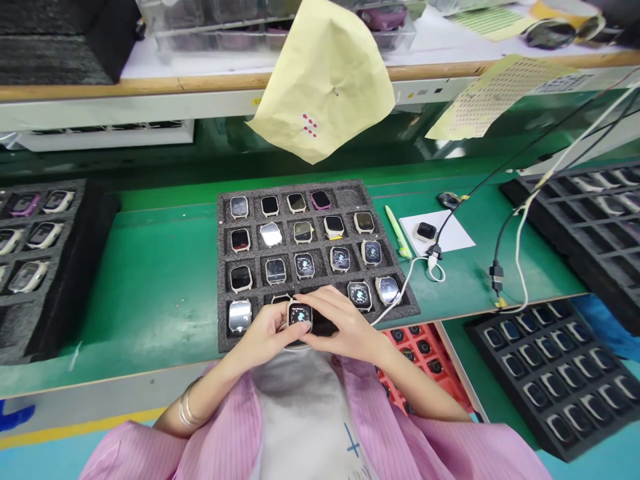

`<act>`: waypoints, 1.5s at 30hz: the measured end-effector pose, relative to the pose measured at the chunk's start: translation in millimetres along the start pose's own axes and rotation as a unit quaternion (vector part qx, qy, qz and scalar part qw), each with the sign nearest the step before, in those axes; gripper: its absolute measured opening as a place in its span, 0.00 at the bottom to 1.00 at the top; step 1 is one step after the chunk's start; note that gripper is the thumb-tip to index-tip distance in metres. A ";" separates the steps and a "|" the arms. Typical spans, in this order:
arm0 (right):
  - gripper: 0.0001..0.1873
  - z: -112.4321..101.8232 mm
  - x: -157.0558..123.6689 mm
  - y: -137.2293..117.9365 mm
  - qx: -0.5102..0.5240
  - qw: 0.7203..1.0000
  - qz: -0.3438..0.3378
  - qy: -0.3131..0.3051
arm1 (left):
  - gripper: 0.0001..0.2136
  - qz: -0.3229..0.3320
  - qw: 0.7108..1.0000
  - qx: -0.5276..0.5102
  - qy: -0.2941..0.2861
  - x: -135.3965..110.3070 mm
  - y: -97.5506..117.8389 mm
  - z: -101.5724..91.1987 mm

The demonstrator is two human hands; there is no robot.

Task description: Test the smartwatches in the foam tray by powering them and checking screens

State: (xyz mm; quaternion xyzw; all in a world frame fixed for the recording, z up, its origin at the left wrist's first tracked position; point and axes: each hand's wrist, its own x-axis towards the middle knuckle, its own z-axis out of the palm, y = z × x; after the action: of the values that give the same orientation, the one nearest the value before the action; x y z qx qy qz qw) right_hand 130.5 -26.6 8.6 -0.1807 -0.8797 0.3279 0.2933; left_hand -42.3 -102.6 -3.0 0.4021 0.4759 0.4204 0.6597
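Currently, one square smartwatch with a lit dial is gripped by the fingers of both left hand and right hand, over the near row of the dark foam tray, left thumb at its lower edge. Tray, loaded with further watches, sits on the green tabletop; to its right, a light-green pen lies beside white paper.

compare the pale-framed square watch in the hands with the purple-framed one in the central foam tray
The pale-framed square watch has a lit screen; the purple-framed square watch, a dark one. The pale-framed one is in the hands; the purple-framed one lies in the central dark-grey foam tray. Both have rounded corners.
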 end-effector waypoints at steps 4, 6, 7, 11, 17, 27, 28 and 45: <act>0.25 -0.6 0.7 -1.0 -0.005 1.000 -0.007 -0.005 | 0.15 0.000 1.000 -0.002 -0.001 0.4 -0.6 -0.4; 0.25 -1.1 0.6 -1.2 -0.008 1.000 -0.008 -0.008 | 0.15 0.000 1.000 0.001 -0.004 0.2 -0.4 -0.2; 0.25 -1.4 0.5 -1.1 -0.009 1.000 -0.008 -0.010 | 0.15 0.000 1.000 0.003 -0.005 0.1 -0.1 0.0; 0.26 -2.8 -0.4 -0.4 -0.012 1.000 -0.006 -0.019 | 0.16 -0.004 1.000 0.021 -0.007 -0.6 1.4 0.9; 0.25 -3.4 -1.7 -0.5 -0.014 1.000 0.001 -0.026 | 0.16 0.003 0.998 0.055 0.002 0.0 0.1 2.8; 0.23 -34.7 -7.7 15.1 -0.046 0.996 0.063 -0.044 | 0.20 -0.004 0.999 0.026 -0.023 -33.8 5.2 -2.0; 0.23 -38.2 -9.4 16.1 -0.083 0.992 0.065 -0.071 | 0.19 -0.019 1.000 0.024 -0.002 -39.7 6.1 -3.4; 0.16 0.0 48.2 -3.1 -0.175 0.968 -0.012 -0.180 | 0.19 -0.046 0.995 -0.056 0.062 -60.6 -2.0 -30.9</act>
State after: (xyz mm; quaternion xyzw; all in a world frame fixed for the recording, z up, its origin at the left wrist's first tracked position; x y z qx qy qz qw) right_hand 93.4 -4.2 29.9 -0.1564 -0.9638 0.1928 0.0976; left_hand -83.6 -155.9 5.7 0.3154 0.5098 0.4391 0.6691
